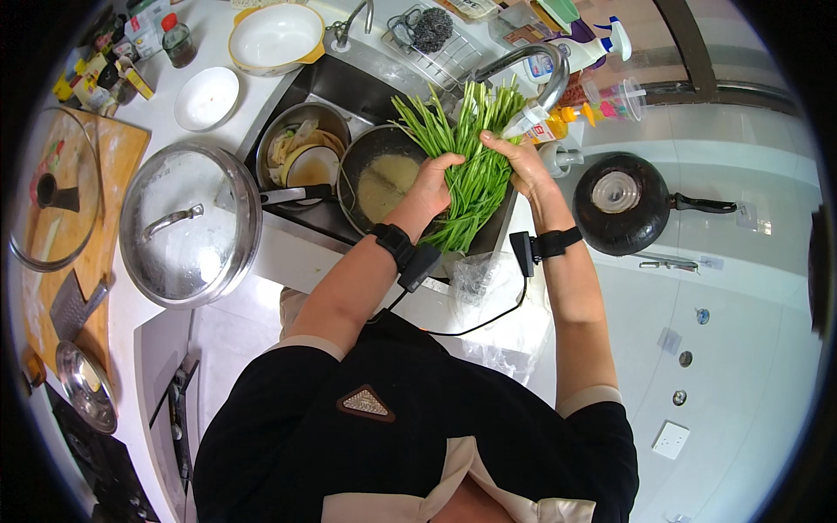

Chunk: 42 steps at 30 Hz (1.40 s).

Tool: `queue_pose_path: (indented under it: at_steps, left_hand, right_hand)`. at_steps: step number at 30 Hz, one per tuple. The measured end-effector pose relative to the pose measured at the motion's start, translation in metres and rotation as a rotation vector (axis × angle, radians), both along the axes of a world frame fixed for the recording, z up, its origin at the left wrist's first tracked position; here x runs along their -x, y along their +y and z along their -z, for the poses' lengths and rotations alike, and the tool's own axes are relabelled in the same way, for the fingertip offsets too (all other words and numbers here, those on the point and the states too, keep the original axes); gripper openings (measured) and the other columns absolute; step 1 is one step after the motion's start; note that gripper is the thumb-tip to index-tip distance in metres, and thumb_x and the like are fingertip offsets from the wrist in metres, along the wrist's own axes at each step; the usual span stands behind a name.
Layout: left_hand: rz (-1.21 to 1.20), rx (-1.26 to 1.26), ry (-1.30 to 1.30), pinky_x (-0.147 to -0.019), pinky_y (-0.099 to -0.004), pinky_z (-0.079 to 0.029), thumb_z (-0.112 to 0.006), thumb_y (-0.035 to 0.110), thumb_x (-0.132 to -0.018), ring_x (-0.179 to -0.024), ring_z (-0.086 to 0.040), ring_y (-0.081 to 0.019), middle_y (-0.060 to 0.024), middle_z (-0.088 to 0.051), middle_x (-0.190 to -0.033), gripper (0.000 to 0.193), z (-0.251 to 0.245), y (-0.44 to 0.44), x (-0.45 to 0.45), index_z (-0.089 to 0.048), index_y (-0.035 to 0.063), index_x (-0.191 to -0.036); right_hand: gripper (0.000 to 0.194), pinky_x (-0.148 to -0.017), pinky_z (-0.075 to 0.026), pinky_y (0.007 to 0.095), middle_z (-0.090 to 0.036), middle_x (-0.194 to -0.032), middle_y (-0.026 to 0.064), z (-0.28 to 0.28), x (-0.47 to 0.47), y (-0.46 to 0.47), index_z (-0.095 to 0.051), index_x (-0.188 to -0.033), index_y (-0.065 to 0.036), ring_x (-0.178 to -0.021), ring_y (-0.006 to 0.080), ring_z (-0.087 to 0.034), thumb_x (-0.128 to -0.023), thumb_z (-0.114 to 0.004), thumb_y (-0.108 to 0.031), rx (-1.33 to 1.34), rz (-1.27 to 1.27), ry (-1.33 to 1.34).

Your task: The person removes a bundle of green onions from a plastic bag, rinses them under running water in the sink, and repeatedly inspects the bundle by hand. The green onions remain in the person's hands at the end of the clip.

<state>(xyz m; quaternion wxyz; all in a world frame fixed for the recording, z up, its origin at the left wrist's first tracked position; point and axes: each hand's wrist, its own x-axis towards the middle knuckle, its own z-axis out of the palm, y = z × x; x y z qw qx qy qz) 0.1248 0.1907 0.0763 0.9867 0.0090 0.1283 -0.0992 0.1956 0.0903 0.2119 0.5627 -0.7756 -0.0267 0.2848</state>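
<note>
Both my hands grip a thick bundle of long green stalks, which look like garlic chives point(484, 163), over the right side of the dark sink point(356, 88). My left hand point(431, 188) wraps the near left side of the bundle. On its right side my right hand point(528, 165) holds on, thumb across the stalks. The curved tap point(556, 68), with a clear nozzle point(526, 119), reaches over the stalks beside my right hand. Left of the bundle, a dark pan point(350, 153) holds cloudy liquid. A steel pot point(268, 140) with a bowl and food scraps stands farther left.
A large steel lid point(189, 222) lies left of the sink. Beyond it, a cleaver point(70, 307) rests on a wooden board point(124, 140). Bottles, including a spray bottle point(582, 52), crowd the sink's back right. A frying pan point(621, 225) hangs at right.
</note>
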Motion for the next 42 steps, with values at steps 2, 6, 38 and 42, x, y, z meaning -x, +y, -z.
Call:
queue_pose_path:
  at_steps: [2, 6, 38, 42]
  left_hand:
    - [0.024, 0.018, 0.032, -0.092, -0.0439, -0.050, -0.058, 0.009, -0.082, -0.099, -0.062, -0.0282, -0.0138, -0.062, -0.109, 0.036, 0.000, 0.004, -0.001, -0.055, -0.0016, -0.116]
    - [0.062, 0.186, -0.059, -0.092, -0.0411, -0.050, -0.060, 0.008, -0.083, -0.101, -0.062, -0.0259, -0.0122, -0.062, -0.110, 0.038, -0.010, 0.017, 0.001, -0.054, -0.0002, -0.120]
    - [0.250, -0.716, -0.131, -0.074, -0.0421, -0.055, -0.065, 0.010, -0.082, -0.085, -0.066, -0.0263, -0.0138, -0.065, -0.099, 0.031, -0.076, 0.050, -0.046, -0.060, -0.0032, -0.109]
    - [0.363, -0.691, -0.217, -0.078, -0.0423, -0.054, -0.060, 0.013, -0.083, -0.085, -0.065, -0.0273, -0.0140, -0.065, -0.098, 0.033, -0.070, 0.059, -0.056, -0.058, -0.0046, -0.110]
  right_hand:
    - [0.052, -0.091, -0.046, 0.0347, -0.063, -0.109, 0.0064, -0.004, 0.000, -0.006, -0.053, -0.121, -0.002, -0.104, 0.0188, -0.057, -0.077, -0.077, -0.016, -0.001, 0.025, 0.031]
    - [0.045, -0.090, -0.047, 0.0358, -0.063, -0.108, 0.0071, -0.002, -0.002, -0.011, -0.055, -0.118, -0.003, -0.104, 0.0186, -0.058, -0.078, -0.074, -0.013, -0.050, 0.053, 0.011]
    - [0.027, -0.074, -0.054, 0.0351, -0.065, -0.093, 0.0077, 0.011, 0.007, -0.043, -0.061, -0.109, -0.002, -0.083, 0.0210, -0.064, -0.086, -0.067, -0.014, -0.643, 0.377, 0.105]
    - [0.024, -0.077, -0.054, 0.0373, -0.065, -0.091, 0.0076, 0.005, 0.011, -0.045, -0.061, -0.106, -0.004, -0.082, 0.0213, -0.064, -0.088, -0.065, -0.018, -0.675, 0.412, 0.119]
